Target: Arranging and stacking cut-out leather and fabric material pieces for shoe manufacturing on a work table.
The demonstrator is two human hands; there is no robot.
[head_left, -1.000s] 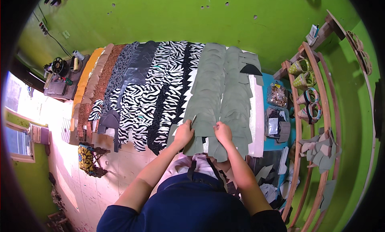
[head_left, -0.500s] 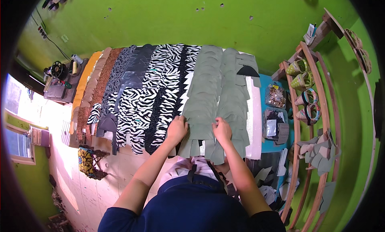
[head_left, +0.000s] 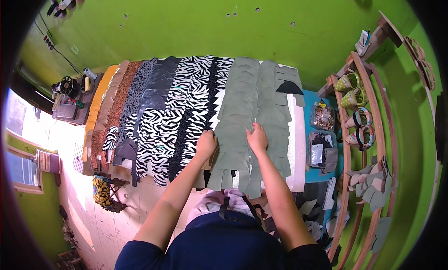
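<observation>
Grey-green cut sheet pieces [head_left: 237, 95] lie overlapped in two long columns on the table in front of me. My left hand [head_left: 206, 144] is closed at the left edge of the nearer part of the left column, with zebra-print pieces [head_left: 191, 111] just beyond it. At that column's right edge, next to the second column, my right hand [head_left: 257, 138] has its fingers pinched together. Between the hands lies a grey-green piece whose side edges both seem to grip; the fingertips are small and partly hidden. A black curved piece [head_left: 290, 87] rests on the right column.
Rows of grey, brown and yellow pieces [head_left: 99, 99] cover the table's left. A sewing machine [head_left: 68, 86] stands at far left, a patterned stool [head_left: 101, 191] below. On the right are plastic boxes [head_left: 322, 115] and a wooden rack [head_left: 343, 176] with sandals [head_left: 353, 97].
Both hands have moved a little farther away along the grey-green column, the right one more than the left. The whole view has shifted slightly.
</observation>
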